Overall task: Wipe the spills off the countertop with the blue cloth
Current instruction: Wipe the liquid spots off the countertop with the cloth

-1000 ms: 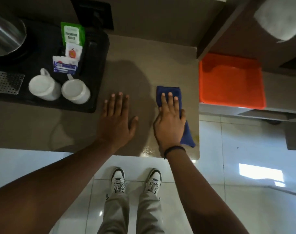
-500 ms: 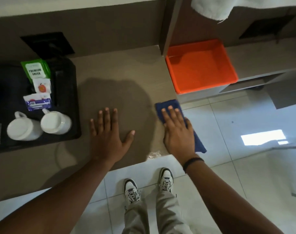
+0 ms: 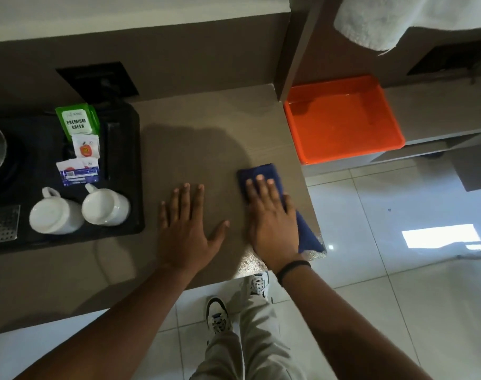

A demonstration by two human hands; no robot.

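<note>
The blue cloth lies flat on the brown countertop, near its right edge. My right hand presses down on the cloth with fingers extended, covering its middle; blue fabric shows beyond the fingertips and to the right of the palm. My left hand rests flat on the bare countertop to the left, fingers spread, holding nothing. A wet, shiny patch glints at the counter's front edge beside my right wrist.
A black tray at the left carries two white mugs, tea sachets and a kettle. An orange tray sits on a lower shelf to the right. A white towel hangs above. The tiled floor and my shoes are below.
My right hand slid the cloth a little away from the counter's right edge; the head camera shifted. The left hand stays planted on the counter.
</note>
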